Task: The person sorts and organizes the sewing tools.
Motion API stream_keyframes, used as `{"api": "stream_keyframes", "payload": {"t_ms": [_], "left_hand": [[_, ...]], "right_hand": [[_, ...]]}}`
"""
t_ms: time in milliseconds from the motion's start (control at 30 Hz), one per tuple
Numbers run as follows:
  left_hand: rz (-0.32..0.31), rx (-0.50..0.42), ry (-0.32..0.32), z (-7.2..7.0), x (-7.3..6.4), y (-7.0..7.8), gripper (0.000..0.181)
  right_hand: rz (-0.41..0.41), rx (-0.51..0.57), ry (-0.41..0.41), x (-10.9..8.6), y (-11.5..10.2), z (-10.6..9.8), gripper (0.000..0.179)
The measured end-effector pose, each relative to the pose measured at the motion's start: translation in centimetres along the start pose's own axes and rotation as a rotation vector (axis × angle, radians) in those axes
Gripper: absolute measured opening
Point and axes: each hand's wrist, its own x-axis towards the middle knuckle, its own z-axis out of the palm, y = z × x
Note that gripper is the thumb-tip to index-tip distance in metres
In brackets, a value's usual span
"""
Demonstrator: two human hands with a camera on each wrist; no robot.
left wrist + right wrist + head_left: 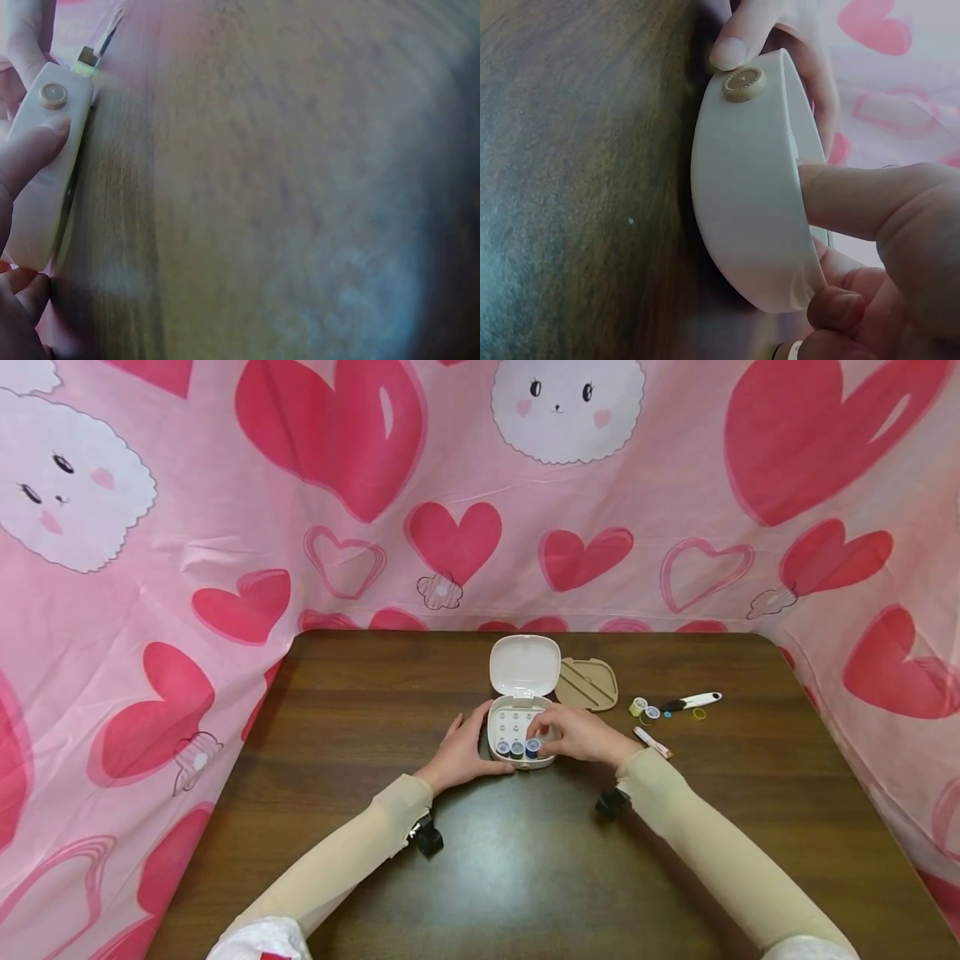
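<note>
A small white sewing box (492, 727) stands on the table with its lid (525, 664) raised at the back. Inside are rows of short pegs, and two thread spools (503, 747) (517, 749) sit at the front left. My left hand (463, 753) grips the box's left side, thumb (41, 146) on the front wall near a round beige button (53, 95). Over the right part of the box, my right hand (581, 735) pinches a blue thread spool (532, 747) beside the other two. In the right wrist view the box wall (750, 187) hides the fingertips and spool.
A beige tray insert (588, 685) lies behind the box to the right. Further right are a yellow-green spool (637, 707), a pale spool (652, 713), a black-and-white tool (693, 701), a yellow-green ring (699, 714) and a slim white item (652, 742). A pink curtain (390, 568) surrounds the table.
</note>
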Motion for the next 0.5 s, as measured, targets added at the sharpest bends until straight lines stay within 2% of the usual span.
{"api": "stream_keyframes", "payload": {"t_ms": [500], "left_hand": [[0.031, 0.005, 0.012, -0.02, 0.00, -0.04, 0.118]], "right_hand": [[0.003, 0.055, -0.025, 0.17, 0.26, 0.03, 0.021]]}}
